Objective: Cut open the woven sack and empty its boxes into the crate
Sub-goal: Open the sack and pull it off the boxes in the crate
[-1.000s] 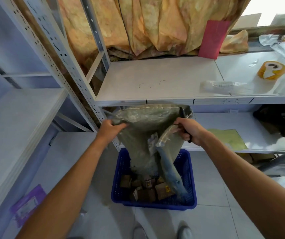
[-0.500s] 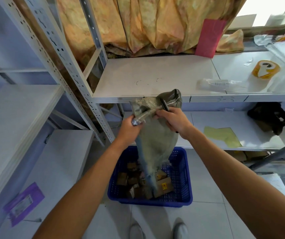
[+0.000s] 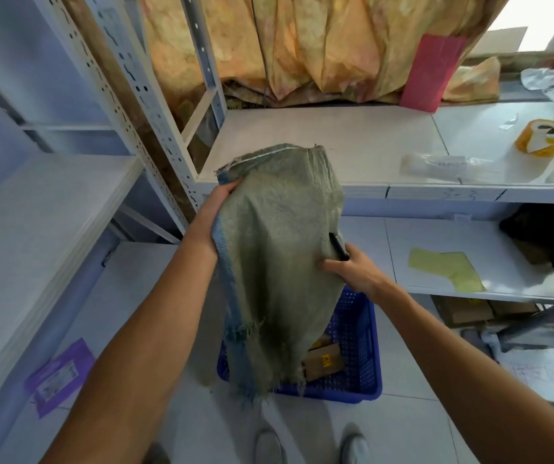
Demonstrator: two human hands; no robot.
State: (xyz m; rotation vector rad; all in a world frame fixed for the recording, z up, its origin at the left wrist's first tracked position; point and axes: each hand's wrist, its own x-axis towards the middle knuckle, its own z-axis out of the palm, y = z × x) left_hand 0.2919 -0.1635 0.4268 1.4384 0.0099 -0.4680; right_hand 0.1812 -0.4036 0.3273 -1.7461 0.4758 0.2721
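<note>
Sack being held limp over the crate, emptying judged nearly done.

The sack (image 3: 279,262) is being held up above the crate (image 3: 359,333), frayed cut end hanging into it. Its upper left edge is being gripped by the left hand (image 3: 215,212); its right side is being pinched by the right hand (image 3: 352,267), closed also around a black cutter (image 3: 337,246). Boxes (image 3: 321,361) are lying at the crate's near edge, mostly hidden. A last shake is probably called for; whether any box remains inside cannot be told.

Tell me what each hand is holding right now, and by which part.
Left hand grips the woven sack by its blue-striped side edge near the top. Right hand pinches the sack's opposite side and also holds a black cutter by its lower end.
</note>
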